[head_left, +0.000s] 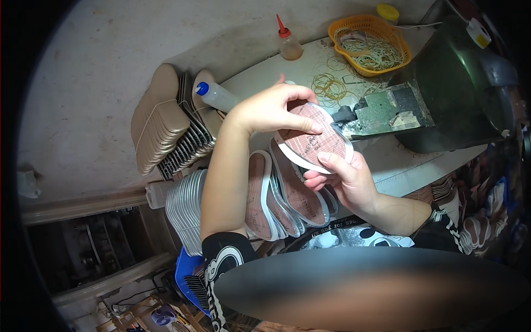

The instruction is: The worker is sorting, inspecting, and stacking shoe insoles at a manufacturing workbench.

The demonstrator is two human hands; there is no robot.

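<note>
Insole, pink with a white rim, gripped mid-frame by both hands: left hand pinching its top, right hand clasping its lower edge, beside dark machine; more insoles stacked below; orange basket on worktop, upper right

We cannot see the near end of the insole: our right hand covers its lower edge, and our left hand hides part of its upper rim. Our left forearm crosses the fanned insoles on the table, so their left ends are hidden. A dark blurred band blots out everything along the lower middle of the view. The green machine runs out past the right edge, where the fisheye rim goes black. The rubber bands in the orange basket are too fine for us to count.
</note>
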